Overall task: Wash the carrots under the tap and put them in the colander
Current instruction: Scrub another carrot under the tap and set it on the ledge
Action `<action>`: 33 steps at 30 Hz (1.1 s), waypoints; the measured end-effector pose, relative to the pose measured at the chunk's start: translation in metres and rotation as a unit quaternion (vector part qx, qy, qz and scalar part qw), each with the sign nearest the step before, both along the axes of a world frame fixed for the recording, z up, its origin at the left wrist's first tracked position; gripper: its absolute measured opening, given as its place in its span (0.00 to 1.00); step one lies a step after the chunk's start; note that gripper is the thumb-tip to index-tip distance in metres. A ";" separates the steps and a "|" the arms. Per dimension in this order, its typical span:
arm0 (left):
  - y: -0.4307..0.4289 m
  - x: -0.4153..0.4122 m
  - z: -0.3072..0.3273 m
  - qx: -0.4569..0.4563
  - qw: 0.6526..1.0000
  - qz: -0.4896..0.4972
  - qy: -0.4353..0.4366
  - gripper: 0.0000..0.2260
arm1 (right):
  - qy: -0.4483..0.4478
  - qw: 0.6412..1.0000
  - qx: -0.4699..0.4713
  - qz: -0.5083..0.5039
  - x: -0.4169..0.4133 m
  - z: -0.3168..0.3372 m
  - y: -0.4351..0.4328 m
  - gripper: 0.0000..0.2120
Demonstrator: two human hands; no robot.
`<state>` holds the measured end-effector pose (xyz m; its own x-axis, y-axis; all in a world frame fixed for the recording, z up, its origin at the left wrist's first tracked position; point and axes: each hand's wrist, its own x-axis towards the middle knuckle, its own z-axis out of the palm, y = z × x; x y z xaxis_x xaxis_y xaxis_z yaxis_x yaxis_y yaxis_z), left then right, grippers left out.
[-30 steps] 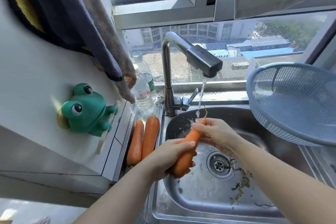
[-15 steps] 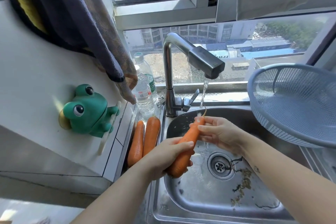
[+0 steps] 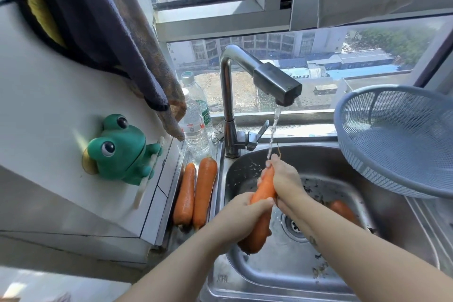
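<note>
carrot point(image 3: 263, 189) over sink point(image 3: 220, 279), tip under tap point(image 3: 277, 86) stream | left hand point(image 3: 241, 218) curled round thick half, right hand point(image 3: 285, 179) wrapped round tip | stiff, wet, I judge slippery: I'd hold mid-body

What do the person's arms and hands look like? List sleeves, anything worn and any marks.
The left arm and right arm show no sleeve up to the frame edge. The left hand and right hand wear no gloves, and no ring or watch shows. A small dark mark, perhaps a tattoo, sits on the right forearm.
</note>
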<state>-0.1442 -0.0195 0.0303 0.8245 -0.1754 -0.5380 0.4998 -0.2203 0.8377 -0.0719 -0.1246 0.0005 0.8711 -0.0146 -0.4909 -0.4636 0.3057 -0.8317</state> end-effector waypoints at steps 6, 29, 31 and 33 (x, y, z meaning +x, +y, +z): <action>0.017 -0.003 0.012 -0.380 0.882 0.133 0.245 0.18 | 0.082 0.967 0.241 0.018 -0.005 0.011 0.001 0.12; 0.027 -0.001 0.015 -0.242 0.935 0.119 0.229 0.20 | 0.037 0.962 0.212 0.166 -0.017 0.022 -0.024 0.10; 0.029 -0.001 0.016 -0.253 0.930 0.123 0.235 0.21 | 0.019 0.960 0.213 0.182 -0.016 0.023 -0.028 0.07; 0.024 0.000 0.017 -0.231 0.942 0.115 0.216 0.20 | 0.009 0.964 0.190 0.185 -0.013 0.020 -0.028 0.12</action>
<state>-0.1440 0.0047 0.0474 0.5908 -0.3162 -0.7423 0.8060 0.2733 0.5251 -0.0852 -0.1525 0.0210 0.7735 0.4783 -0.4158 -0.6129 0.3975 -0.6829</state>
